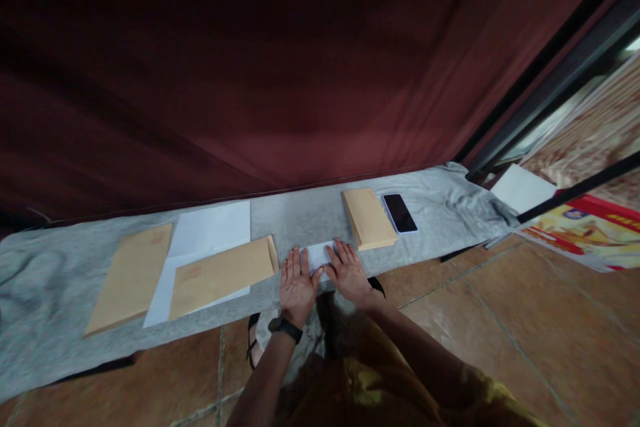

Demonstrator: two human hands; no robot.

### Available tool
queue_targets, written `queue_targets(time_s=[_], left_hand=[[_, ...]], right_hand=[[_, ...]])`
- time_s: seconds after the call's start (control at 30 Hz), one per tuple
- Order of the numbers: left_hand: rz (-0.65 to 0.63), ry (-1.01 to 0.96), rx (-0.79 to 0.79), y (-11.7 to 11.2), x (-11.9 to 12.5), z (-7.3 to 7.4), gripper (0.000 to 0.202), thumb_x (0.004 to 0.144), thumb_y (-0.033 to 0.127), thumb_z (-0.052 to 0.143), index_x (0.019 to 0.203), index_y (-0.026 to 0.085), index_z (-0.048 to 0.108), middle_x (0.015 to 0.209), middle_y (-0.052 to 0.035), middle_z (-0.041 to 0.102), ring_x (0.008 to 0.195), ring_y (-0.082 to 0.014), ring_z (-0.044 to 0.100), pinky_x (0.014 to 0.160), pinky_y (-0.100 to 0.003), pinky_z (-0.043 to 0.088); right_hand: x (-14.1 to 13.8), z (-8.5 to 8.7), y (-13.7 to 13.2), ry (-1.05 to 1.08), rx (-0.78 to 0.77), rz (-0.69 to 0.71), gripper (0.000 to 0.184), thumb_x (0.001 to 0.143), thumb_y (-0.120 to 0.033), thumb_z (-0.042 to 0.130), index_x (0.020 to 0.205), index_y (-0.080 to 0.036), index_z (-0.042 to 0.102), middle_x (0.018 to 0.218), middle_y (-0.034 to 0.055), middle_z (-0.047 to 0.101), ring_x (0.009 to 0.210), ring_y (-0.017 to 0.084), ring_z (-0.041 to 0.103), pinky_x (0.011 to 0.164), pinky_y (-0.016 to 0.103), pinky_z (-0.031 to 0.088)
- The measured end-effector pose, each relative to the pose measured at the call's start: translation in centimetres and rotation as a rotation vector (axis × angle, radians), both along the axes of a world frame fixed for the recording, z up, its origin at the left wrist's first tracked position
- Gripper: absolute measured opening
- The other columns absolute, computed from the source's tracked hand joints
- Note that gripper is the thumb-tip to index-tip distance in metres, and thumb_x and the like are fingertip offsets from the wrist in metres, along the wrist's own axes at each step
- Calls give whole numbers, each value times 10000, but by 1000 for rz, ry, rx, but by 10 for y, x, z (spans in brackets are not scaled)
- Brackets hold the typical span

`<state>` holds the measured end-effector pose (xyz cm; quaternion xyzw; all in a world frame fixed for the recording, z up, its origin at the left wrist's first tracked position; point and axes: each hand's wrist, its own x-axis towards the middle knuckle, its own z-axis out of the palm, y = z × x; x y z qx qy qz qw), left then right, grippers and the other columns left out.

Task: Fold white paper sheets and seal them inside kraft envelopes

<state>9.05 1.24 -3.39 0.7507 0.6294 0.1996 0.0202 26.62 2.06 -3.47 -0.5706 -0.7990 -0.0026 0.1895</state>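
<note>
White rectangular paper, apparently folded, lies on the grey cloth-covered counter, partly under our left hand and right hand — fingers spread flat, clasping nothing. We seem to be smoothing it; the next move calls for even pressure.

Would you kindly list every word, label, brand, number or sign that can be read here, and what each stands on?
No text is legible.
Red and yellow printed panel: yellow lettering and a blue mark, too blurred to read.
Leftmost brown envelope: faint reddish mark, too small to read.
Brown envelope on the white sheet: reddish mark, too small to read.
Small white paper, phone: no text visible.
</note>
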Motion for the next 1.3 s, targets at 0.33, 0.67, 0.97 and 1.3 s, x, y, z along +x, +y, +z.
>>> queue_targets(time_s=[0.33, 0.67, 0.97, 1.3], left_hand=[[-48, 53, 59, -29, -31, -3, 684, 1016, 513, 347, 1546, 82, 366, 1562, -203, 444, 1487, -324, 365, 1205, -534, 311], [-85, 105, 64, -37, -37, -3, 644, 1017, 484, 367, 1536, 103, 389, 1577, -183, 433, 1498, -316, 346, 1207, -536, 321], [-63, 74, -27, -40, -35, 1, 595, 1011, 438, 370, 1520, 134, 416, 1574, -170, 444, 1507, -304, 330, 1207, -552, 315], [128, -370, -156, -29, -10, 22, 479, 892, 226, 507, 1356, 125, 568, 1399, -181, 592, 1326, -306, 516, 1139, -499, 407]], right_hand=[[8, -6, -2, -50, 13, 5, 592, 1024, -451, 488, 1528, -146, 436, 1612, 200, 349, 1458, 333, 376, 1195, 518, 287], [14, -7, -5, -53, 22, 83, 651, 996, -499, 536, 1545, -173, 410, 1631, 184, 318, 1477, 334, 341, 1198, 545, 251], [32, 0, -4, -44, -106, 291, 870, 825, -461, 762, 1562, -195, 384, 1655, 197, 247, 1513, 343, 273, 1215, 554, 206], [39, 7, 3, -33, -240, 333, 780, 854, -352, 716, 1556, -233, 398, 1658, 164, 264, 1532, 299, 240, 1221, 528, 197]])
